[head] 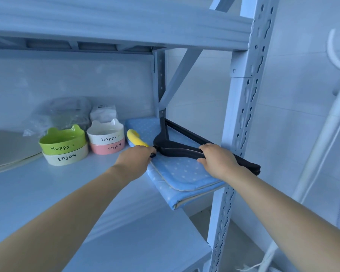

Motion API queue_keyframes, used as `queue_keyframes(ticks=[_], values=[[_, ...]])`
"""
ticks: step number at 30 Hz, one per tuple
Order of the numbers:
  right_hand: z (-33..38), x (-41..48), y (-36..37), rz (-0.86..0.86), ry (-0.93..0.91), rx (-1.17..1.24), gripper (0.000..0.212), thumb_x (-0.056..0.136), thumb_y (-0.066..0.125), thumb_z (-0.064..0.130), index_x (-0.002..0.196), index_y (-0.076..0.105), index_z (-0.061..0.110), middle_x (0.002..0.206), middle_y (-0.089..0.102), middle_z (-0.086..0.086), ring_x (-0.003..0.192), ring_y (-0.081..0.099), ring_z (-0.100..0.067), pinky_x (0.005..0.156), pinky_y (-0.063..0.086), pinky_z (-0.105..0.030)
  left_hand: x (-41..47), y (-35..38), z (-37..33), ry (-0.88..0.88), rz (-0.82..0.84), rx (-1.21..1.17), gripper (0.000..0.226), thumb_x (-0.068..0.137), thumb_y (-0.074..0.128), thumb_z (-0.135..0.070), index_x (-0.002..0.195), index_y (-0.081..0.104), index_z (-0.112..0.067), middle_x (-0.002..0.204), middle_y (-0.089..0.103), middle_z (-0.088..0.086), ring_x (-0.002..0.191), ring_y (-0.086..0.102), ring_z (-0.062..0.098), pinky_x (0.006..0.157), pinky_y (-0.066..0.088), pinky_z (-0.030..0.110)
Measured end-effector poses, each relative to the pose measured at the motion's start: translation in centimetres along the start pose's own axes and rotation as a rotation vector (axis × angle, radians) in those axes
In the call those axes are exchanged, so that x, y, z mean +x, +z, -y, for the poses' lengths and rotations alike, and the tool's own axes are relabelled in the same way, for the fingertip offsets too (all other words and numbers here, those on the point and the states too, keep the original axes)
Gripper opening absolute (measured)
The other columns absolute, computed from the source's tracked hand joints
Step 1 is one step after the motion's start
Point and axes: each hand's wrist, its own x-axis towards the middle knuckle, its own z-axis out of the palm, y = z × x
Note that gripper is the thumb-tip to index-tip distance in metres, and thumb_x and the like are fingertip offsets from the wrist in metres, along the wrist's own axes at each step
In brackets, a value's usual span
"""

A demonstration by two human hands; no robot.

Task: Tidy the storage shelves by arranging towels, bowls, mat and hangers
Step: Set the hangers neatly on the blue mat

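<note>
— Where are the black hangers (177, 149)?
— Right of centre, stacked flat on the folded blue dotted mat (185, 173), which lies on the shelf (86, 183).
— And my grip?
— Your right hand (216, 160) curls round one arm of the stack. Your left hand (134, 156) pinches its neck end. Two stacks of cat-eared bowls (105, 134) stand centre left.

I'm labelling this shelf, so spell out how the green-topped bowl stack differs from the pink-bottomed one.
The green-topped stack is a green bowl on a cream bowl; the pink-bottomed stack is a white bowl on a pink bowl. The green-topped stack stands further left and nearer the shelf front; the pink-bottomed stack stands further back, closer to the blue mat. Shared: two bowls each, eared top bowl reading "Happy", lower bowl reading "Enjoy".
</note>
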Motion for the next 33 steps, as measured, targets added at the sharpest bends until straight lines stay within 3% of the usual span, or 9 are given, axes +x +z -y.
queue_keyframes(ticks=[13, 18, 21, 24, 26, 28, 33], values=[[0.6, 0.7, 0.2, -0.015, -0.018, 0.039, 0.022, 0.094, 0.05, 0.032, 0.103, 0.053, 0.012, 0.1, 0.057, -0.003, 0.091, 0.056, -0.024, 0.061, 0.036, -0.029, -0.3, -1.9, -0.4, -0.06, -0.095, 0.066, 0.034, 0.088, 0.046, -0.019, 0.118, 0.051, -0.034, 0.114, 0.052, -0.004, 0.097, 0.054, 0.022, 0.063, 0.041, 0.028], [-0.6, -0.6, -1.0, 0.021, -0.097, 0.046, 0.036, 0.09, 0.054, 0.034, 0.119, 0.048, 0.014, 0.116, 0.057, -0.002, 0.104, 0.056, -0.025, 0.078, 0.051, -0.037, -2.0, -3.2, -4.5, -0.022, -0.194, -0.012, 0.032, 0.087, 0.051, -0.028, 0.119, 0.054, -0.03, 0.119, 0.046, -0.005, 0.101, 0.047, 0.017, 0.066, 0.046, 0.03], [-2.1, -1.8, -1.7, 0.036, -0.143, 0.047, 0.034, 0.09, 0.053, 0.029, 0.12, 0.047, 0.013, 0.116, 0.057, -0.004, 0.103, 0.056, -0.027, 0.08, 0.051, -0.04, -3.2, -3.2, -7.8, 0.051, -0.192, -0.081, 0.032, 0.088, 0.052, -0.037, 0.12, 0.055, -0.031, 0.121, 0.046, -0.008, 0.101, 0.048, 0.013, 0.062, 0.038, 0.026], [-3.3, -2.9, -1.8, 0.042, -0.225, 0.067, 0.024, 0.092, 0.048, 0.019, 0.114, 0.048, 0.008, 0.109, 0.057, -0.008, 0.093, 0.057, -0.029, 0.075, 0.051, -0.039, -4.3, -2.5, -10.9, 0.064, -0.125, -0.112, 0.035, 0.088, 0.05, -0.045, 0.121, 0.053, -0.034, 0.122, 0.045, -0.01, 0.112, 0.046, 0.012, 0.077, 0.044, 0.029], [-3.7, -3.3, -1.8, 0.042, -0.272, 0.036, 0.008, 0.092, 0.046, 0.01, 0.099, 0.045, 0.007, 0.099, 0.054, -0.008, 0.08, 0.051, -0.026, 0.064, 0.044, -0.034, -4.9, -1.9, -12.4, -0.005, -0.073, -0.096, 0.041, 0.087, 0.047, -0.053, 0.124, 0.049, -0.035, 0.126, 0.044, -0.012, 0.118, 0.043, 0.012, 0.085, 0.044, 0.032], [-3.7, -3.5, -1.7, 0.033, -0.303, 0.003, 0.011, 0.089, 0.047, 0.002, 0.093, 0.042, 0.01, 0.093, 0.049, -0.007, 0.076, 0.047, -0.025, 0.061, 0.035, -0.031, -5.7, -1.4, -13.0, -0.072, -0.016, -0.101, 0.049, 0.085, 0.045, -0.061, 0.127, 0.047, -0.036, 0.127, 0.043, -0.013, 0.12, 0.042, 0.011, 0.087, 0.042, 0.032], [-4.0, -3.2, -0.8, -0.015, -0.338, -0.033, 0.034, 0.088, 0.05, 0.001, 0.121, 0.041, 0.005, 0.108, 0.054, -0.009, 0.094, 0.053, -0.026, 0.063, 0.036, -0.03, -7.1, -0.1, -13.0, -0.081, -0.046, -0.167, 0.055, 0.081, 0.056, -0.059, 0.129, 0.047, -0.033, 0.128, 0.045, -0.012, 0.117, 0.043, 0.011, 0.089, 0.037, 0.022]])
